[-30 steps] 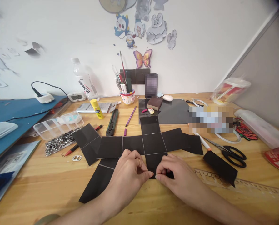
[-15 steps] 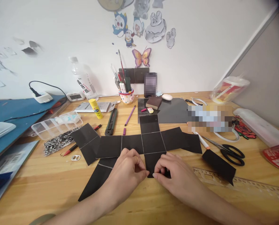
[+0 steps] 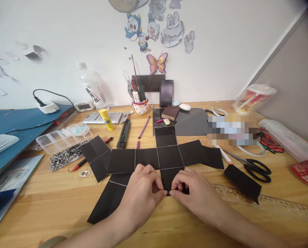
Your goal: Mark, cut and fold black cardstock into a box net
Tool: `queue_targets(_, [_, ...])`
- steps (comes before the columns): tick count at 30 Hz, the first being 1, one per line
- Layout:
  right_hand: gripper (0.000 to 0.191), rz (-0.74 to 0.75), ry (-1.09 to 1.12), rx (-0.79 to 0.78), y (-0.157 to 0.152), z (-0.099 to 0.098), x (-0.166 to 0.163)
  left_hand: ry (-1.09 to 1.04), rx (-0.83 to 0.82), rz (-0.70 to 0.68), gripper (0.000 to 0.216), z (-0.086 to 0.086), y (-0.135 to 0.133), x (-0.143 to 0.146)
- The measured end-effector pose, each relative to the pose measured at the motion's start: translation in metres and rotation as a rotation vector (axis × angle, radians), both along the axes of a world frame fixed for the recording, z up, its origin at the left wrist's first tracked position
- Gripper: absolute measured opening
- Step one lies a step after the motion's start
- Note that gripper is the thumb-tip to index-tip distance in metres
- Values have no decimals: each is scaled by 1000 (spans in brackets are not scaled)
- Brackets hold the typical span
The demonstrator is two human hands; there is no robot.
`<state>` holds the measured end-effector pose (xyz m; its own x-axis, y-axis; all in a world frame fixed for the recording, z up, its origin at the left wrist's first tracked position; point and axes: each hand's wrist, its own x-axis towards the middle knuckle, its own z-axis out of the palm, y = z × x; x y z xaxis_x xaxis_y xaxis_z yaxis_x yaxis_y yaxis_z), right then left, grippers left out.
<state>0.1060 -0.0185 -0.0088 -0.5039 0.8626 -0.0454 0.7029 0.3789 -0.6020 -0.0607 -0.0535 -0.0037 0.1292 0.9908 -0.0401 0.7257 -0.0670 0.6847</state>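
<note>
Black paper cross (image 3: 170, 157) on middle of table (image 3: 185, 224), pale lines (image 3: 158, 158) across it; left hand (image 3: 143, 186) and right hand (image 3: 194, 187) at near flap (image 3: 168, 176), thumb tips close together; each grip narrow, pinching flap's edge; scissors (image 3: 247, 163) and clear ruler (image 3: 280, 203) to right, yellow glue stick (image 3: 106, 120) farther back on left

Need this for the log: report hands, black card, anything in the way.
Left hand and right hand pinched at near edge of cross-shaped black card. Card spread out. Possible snag: second black piece, partly behind left hand.
</note>
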Motion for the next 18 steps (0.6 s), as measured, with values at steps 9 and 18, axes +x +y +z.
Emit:
queue_targets(9, [14, -2, -23, 21, -2, 2, 0, 164, 234, -349, 21, 0, -8, -2])
queue_targets(18, [13, -25, -45, 66, -7, 4, 9, 276, 265, -444, 32, -5, -19, -3])
